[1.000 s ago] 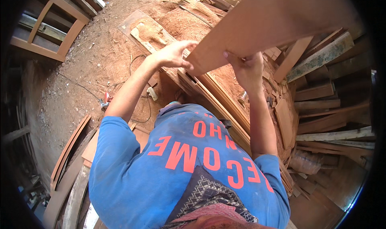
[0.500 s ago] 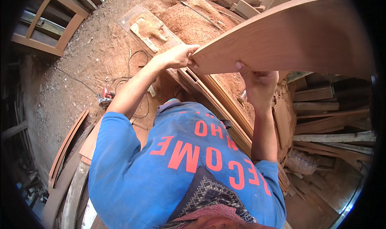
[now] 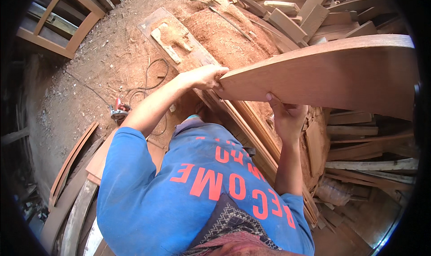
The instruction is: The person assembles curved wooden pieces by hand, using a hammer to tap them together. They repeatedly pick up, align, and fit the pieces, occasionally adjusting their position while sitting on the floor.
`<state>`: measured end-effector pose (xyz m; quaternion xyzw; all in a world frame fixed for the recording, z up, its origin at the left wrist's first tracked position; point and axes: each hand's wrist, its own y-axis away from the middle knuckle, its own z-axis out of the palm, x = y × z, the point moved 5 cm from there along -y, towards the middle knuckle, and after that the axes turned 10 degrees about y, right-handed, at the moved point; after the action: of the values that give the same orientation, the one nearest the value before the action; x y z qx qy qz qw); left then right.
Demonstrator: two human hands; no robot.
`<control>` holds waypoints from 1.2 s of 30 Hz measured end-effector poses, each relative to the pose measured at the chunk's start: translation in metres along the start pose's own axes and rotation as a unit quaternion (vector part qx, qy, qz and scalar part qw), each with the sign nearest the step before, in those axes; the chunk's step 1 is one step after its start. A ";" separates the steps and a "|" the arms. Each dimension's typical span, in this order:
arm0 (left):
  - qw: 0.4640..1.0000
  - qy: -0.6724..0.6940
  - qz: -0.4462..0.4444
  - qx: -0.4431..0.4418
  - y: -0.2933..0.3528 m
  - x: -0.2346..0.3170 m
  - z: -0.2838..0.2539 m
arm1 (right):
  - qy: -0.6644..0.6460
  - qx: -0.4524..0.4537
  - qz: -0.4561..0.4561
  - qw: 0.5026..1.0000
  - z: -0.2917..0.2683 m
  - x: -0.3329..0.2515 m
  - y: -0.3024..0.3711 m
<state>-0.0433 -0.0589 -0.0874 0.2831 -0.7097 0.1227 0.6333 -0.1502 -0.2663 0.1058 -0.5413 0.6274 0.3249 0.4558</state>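
Note:
A wide, reddish-brown wooden board (image 3: pixel 323 76) with a curved upper edge is held up in front of me, stretching off to the right. At its narrow left end, my left hand (image 3: pixel 208 77) is closed around the corner. My right hand (image 3: pixel 287 114) grips the lower edge, its thumb on the face toward me and the other fingers mostly hidden behind. Below the board runs a stack of long wooden planks (image 3: pixel 256 125), passing diagonally beside my body.
A red power tool (image 3: pixel 119 110) with a black cord lies on the dirt floor at left. A wooden frame (image 3: pixel 81 31) stands at far left. Sawdust (image 3: pixel 220 36) and a pale wooden piece (image 3: pixel 173 40) lie ahead. Offcuts (image 3: pixel 305 18) and stacked boards (image 3: pixel 368 164) fill the right side.
The board has come down in view and its face looks narrower, tilted more edge-on. Both hands have moved slightly lower with it, keeping their grip.

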 end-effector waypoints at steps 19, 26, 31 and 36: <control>0.976 -0.203 -0.072 0.036 -0.002 -0.132 0.000 | 0.133 -0.048 -0.101 0.985 0.067 0.017 0.012; 0.981 -0.185 -0.059 0.024 -0.008 -0.119 0.006 | 0.127 -0.030 -0.062 0.990 0.056 0.019 0.001; 0.997 -0.050 -0.055 0.032 -0.005 -0.125 0.013 | 0.115 -0.045 -0.064 0.990 0.059 0.018 -0.006; 0.991 -0.050 -0.121 0.025 0.002 -0.110 0.016 | 0.173 -0.055 -0.078 0.980 0.053 0.008 0.002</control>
<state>-0.0533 -0.0387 -0.1957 0.3884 -0.6977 0.0493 0.5999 -0.1407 -0.2212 0.0785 -0.6604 0.6342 0.2238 0.3340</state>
